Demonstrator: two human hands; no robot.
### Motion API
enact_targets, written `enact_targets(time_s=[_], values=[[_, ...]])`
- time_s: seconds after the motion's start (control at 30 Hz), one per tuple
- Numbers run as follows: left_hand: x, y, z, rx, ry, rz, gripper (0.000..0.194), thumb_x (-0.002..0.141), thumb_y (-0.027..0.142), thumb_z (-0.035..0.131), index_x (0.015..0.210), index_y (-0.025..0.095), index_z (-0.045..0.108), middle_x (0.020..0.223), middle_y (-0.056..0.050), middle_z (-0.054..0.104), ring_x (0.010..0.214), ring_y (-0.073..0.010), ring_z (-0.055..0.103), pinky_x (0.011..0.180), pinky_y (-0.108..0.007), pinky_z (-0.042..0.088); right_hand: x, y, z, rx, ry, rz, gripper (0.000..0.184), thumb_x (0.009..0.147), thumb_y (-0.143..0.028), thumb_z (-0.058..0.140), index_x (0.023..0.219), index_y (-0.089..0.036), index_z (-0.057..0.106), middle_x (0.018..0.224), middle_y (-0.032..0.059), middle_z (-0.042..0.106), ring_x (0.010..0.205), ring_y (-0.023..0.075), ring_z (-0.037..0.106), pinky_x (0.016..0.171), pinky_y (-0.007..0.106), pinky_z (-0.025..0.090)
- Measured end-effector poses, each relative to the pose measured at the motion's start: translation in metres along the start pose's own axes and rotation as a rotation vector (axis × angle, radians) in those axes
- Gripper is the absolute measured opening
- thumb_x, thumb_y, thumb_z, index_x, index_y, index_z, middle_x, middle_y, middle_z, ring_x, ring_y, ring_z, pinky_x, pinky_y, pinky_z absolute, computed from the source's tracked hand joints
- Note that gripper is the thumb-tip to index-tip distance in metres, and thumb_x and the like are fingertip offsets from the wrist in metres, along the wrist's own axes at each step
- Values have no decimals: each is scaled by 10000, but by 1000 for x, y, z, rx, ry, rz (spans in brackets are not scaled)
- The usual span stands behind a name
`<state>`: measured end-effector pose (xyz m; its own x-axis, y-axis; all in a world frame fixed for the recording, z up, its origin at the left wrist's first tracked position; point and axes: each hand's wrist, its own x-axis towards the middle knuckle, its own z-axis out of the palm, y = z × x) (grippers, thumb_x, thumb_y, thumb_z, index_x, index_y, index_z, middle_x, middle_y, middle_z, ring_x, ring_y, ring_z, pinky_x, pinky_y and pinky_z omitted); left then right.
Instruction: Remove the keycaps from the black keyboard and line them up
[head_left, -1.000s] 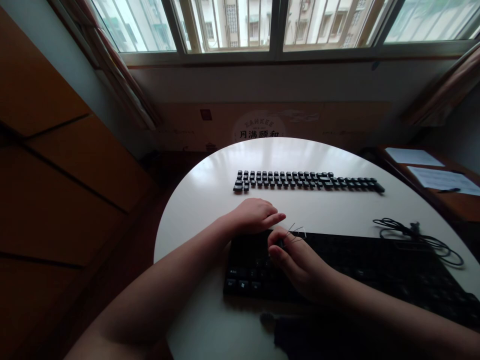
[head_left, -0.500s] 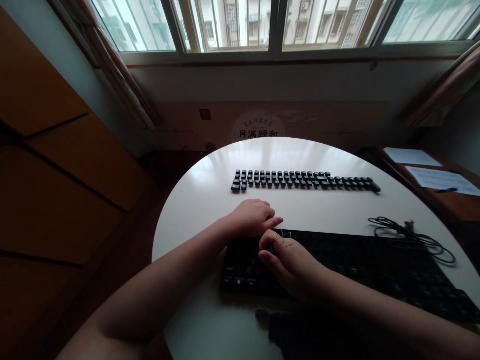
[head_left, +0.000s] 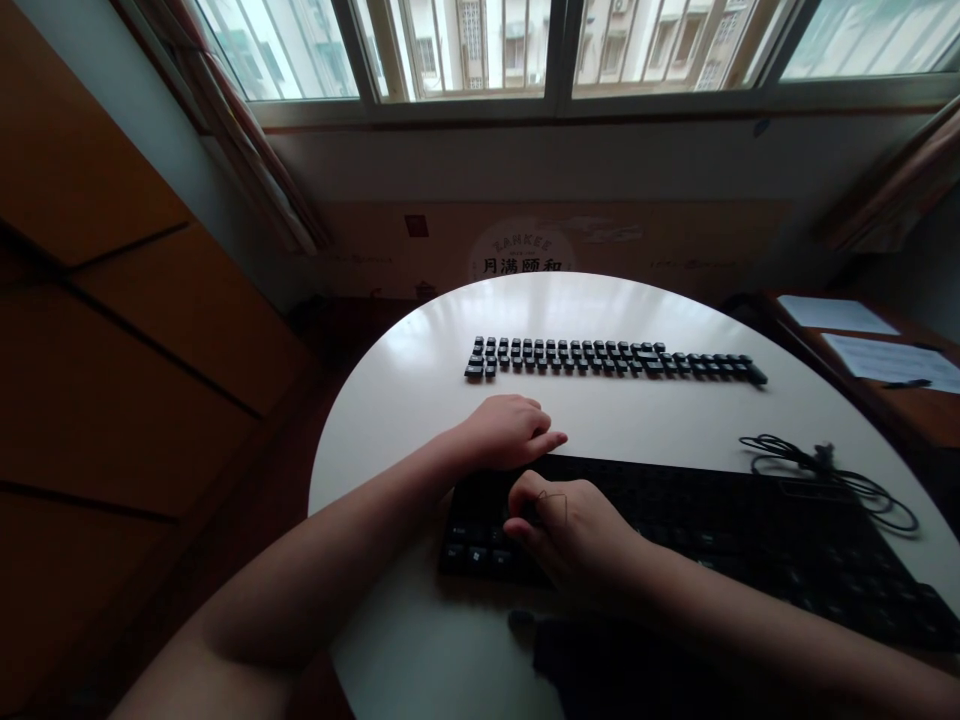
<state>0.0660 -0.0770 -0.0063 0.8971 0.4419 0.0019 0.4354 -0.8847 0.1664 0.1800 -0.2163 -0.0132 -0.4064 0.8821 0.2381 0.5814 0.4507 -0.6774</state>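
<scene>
A black keyboard lies on the white round table, its key area dark and hard to make out. My left hand is by its back left edge, most fingers curled in and one finger pointing right; anything inside the curl is hidden. Over the keyboard's left part, my right hand is closed in a pinch. Thin bent wires of what looks like a wire keycap puller stick out across the back of that hand. Its lower end is hidden by the fingers. Several keys show at the front left corner.
Loose black keycaps stand in rows behind the keyboard. A coiled black cable lies at its back right. A dark cloth-like thing is at the table's front. Papers and a pen lie on a brown side table.
My right hand has shifted slightly left and down over the keyboard, the wires now lying lower against it. My left hand has hardly moved. The view has shifted a little.
</scene>
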Motion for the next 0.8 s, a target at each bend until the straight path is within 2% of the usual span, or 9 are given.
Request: enact_targets(time_s=[0.23,0.3,0.4,0.5,0.6,0.67,0.8], values=[[0,2,-4,-12,-22,-21,481,986,475,428,684,176,652,769,-33,649,666,-155,563,558,-272,329,-7,5,0,60,93,-43,221,995,-392,453,910,-201,523,654,-19,552,517,136,460,552,252,314],[0,2,-3,-13,-24,-24,484,985,478,425,680,178,651,769,-32,649,669,-155,564,558,-272,332,-8,6,1,124,151,-12,221,1000,-400,444,908,-207,503,635,-33,510,514,136,446,552,256,318],[0,0,-1,-15,-12,-18,466,976,471,441,669,183,641,762,-25,643,667,-155,560,555,-272,331,-8,9,3,294,325,85,215,1018,-401,404,921,-219,465,662,-42,464,541,132,437,572,257,346],[1,-2,0,-14,-5,8,452,983,447,436,674,188,641,742,-18,630,659,-154,555,552,-275,332,-7,9,2,390,368,127,206,1030,-390,369,934,-224,447,669,-50,438,531,124,410,567,255,350],[-2,-3,-5,-9,58,15,414,1007,388,402,757,187,664,792,-21,637,659,-148,561,560,-271,353,-5,8,-11,311,305,139,196,1017,-377,391,923,-219,459,638,-56,423,525,127,406,555,256,344],[-5,-3,-12,3,158,10,378,1013,352,392,809,178,658,844,-31,642,679,-148,573,573,-269,381,-4,8,-26,187,248,160,185,1004,-368,422,915,-214,472,614,-58,426,519,129,411,546,255,339],[-12,1,-22,-56,322,142,269,1013,319,414,989,189,648,1017,-52,671,832,-164,632,665,-264,469,-8,8,-61,-39,237,213,189,1008,-376,428,930,-212,478,563,-63,455,476,130,430,504,249,317]])
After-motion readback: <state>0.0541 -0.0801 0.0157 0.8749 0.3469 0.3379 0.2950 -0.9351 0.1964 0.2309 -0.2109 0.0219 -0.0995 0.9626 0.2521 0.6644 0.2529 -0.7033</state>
